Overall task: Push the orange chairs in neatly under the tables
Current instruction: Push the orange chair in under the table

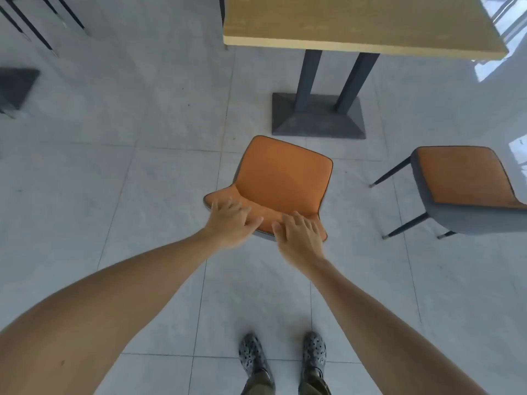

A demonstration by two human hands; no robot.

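Head view: both hands rest on the backrest top of the near orange chair (282, 178) — left hand (228, 223) and right hand (299, 238) with fingers curled over its edge. It stands short of the tabletop (356, 24) — a second orange chair (464, 178) sits to the right

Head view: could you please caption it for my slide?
Both hands, left and right, rest on an orange chair's backrest before the wooden table.

Pale grey tiled floor (142, 172) carries everything. On it: wooden table (356, 21) on dark twin-post pedestal base (318, 118), orange chair (282, 181) just in front of base, second orange chair (467, 181) to the right. Person's grey perforated clogs (253, 356) at bottom, dark chair legs (34, 27) top left.
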